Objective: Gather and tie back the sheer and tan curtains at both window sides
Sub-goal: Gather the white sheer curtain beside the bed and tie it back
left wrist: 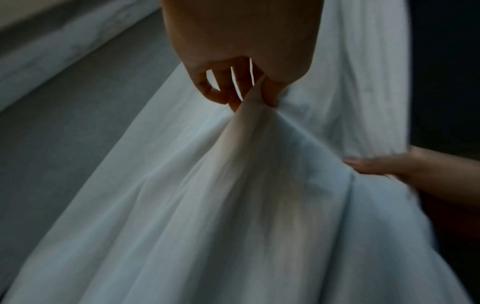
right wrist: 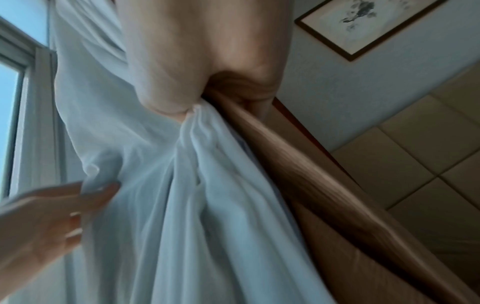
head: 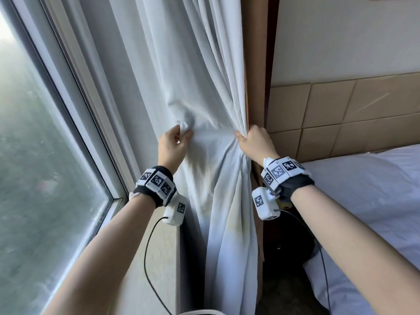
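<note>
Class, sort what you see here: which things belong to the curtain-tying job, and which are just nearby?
Part of the job:
sheer curtain
tan curtain
left hand, pinching the sheer curtain
right hand, gripping the gathered sheer curtain

Just nearby:
window
bed
framed picture

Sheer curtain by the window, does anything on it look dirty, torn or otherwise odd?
Yes. The sheer curtain has yellowish-brown staining below where the left hand and right hand grip it, around the lower folds. No tears show.
</note>
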`<state>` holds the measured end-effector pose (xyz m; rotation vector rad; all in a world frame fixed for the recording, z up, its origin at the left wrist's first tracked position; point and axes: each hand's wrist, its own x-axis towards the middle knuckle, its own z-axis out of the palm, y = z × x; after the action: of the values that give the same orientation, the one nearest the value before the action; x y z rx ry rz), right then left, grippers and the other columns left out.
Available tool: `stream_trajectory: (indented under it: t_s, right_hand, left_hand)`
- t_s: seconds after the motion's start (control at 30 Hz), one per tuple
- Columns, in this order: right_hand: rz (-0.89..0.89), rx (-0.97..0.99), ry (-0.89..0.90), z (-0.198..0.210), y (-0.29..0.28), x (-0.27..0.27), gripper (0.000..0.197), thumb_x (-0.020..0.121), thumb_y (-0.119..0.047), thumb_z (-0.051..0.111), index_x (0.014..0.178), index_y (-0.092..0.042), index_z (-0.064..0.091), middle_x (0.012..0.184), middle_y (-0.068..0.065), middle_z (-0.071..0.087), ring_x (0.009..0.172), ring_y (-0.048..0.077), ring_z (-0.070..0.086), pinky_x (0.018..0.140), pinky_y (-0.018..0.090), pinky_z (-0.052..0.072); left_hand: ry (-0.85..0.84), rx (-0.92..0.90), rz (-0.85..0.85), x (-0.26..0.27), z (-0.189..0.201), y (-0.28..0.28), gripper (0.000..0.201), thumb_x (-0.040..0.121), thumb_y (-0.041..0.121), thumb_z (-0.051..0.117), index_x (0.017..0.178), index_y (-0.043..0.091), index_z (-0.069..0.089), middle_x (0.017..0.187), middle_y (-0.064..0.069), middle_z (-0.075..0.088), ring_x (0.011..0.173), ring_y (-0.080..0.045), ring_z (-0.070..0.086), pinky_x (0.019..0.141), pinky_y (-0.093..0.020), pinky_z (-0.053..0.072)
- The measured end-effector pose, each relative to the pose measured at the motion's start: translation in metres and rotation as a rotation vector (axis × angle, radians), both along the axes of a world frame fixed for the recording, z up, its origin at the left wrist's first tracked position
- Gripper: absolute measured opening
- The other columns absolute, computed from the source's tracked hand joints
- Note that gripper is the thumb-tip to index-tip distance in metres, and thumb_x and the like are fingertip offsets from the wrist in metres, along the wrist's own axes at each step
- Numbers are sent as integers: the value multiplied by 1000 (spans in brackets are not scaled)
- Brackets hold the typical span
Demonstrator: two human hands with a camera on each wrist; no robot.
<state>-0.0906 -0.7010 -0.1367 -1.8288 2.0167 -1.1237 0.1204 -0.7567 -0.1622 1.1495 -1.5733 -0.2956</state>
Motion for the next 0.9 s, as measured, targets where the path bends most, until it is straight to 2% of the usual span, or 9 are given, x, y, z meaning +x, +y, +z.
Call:
stream_trajectory:
  t_s: [0.17, 0.27, 0.37, 0.5, 0.6, 0.67, 0.77, 0.83, 0.9]
  right_hand:
    - [-49, -36, 171, -1, -2, 25, 31, 94, -27, 51, 105, 1, 58, 109, 26, 61, 102, 45, 58, 82, 43, 47]
    - [-55, -41, 255, 0, 2, 34, 24, 92, -19, 53, 104, 1, 58, 108, 25, 62, 101, 43, 59, 78, 40, 45]
    - [-42, -62, 305, -1, 5, 40, 21, 90, -15, 52, 106, -3, 57, 107, 24, 64, 100, 43, 61, 79, 43, 48]
    - [-5, -54, 273, -3, 11, 38, 24, 91, -12, 45, 113, -6, 54, 108, 23, 63, 101, 44, 60, 81, 44, 48]
    - [38, 28, 115, 2, 18, 32, 30, 89, -18, 46, 113, -2, 56, 113, 27, 61, 104, 47, 57, 88, 46, 49]
    - [48, 84, 55, 5, 21, 28, 34, 91, -23, 45, 114, -1, 56, 117, 28, 60, 107, 46, 56, 92, 47, 48]
    - [99, 159, -81, 10, 24, 20, 39, 91, -32, 43, 115, -4, 55, 118, 19, 58, 110, 38, 54, 94, 45, 45]
    - [186, 222, -232, 12, 26, 15, 46, 88, -48, 40, 109, -10, 54, 112, 7, 56, 106, 26, 52, 86, 43, 42]
    - [215, 255, -245, 12, 27, 14, 66, 83, -67, 41, 117, -11, 51, 114, 3, 49, 108, 20, 46, 87, 40, 39]
  left_hand:
    - [-142, -170, 58, 6, -2, 29, 28, 90, 16, 55, 68, 11, 39, 58, 2, 42, 54, -24, 41, 54, -34, 31]
    - [-236, -315, -5, -5, 3, 52, 27, 92, 8, 52, 72, 13, 34, 60, 9, 30, 55, -17, 28, 55, -28, 21]
    - [-269, -367, -140, -24, 10, 66, 22, 93, 8, 50, 77, 11, 35, 65, 10, 32, 57, -13, 28, 57, -25, 23]
    - [-412, -259, -247, -49, 0, 59, 10, 81, 1, 51, 86, -4, 43, 75, -12, 48, 67, -33, 47, 61, -41, 38]
    - [-499, -145, -261, -60, -10, 46, 24, 67, -3, 45, 91, -4, 48, 88, -15, 52, 77, -35, 53, 66, -44, 43]
    - [-537, -112, -265, -66, -13, 43, 31, 65, -2, 42, 95, -2, 47, 94, -14, 50, 83, -35, 53, 68, -40, 43]
    - [-558, -77, -315, -70, -10, 49, 29, 64, -4, 48, 94, -3, 47, 93, -15, 48, 85, -35, 50, 70, -36, 39]
    - [-596, -67, -368, -70, -12, 56, 43, 66, 3, 53, 107, -7, 47, 105, -16, 48, 99, -33, 47, 86, -40, 40]
    - [-598, 38, -445, -67, -13, 60, 69, 72, 10, 62, 135, -2, 37, 132, -13, 38, 125, -28, 36, 107, -33, 32]
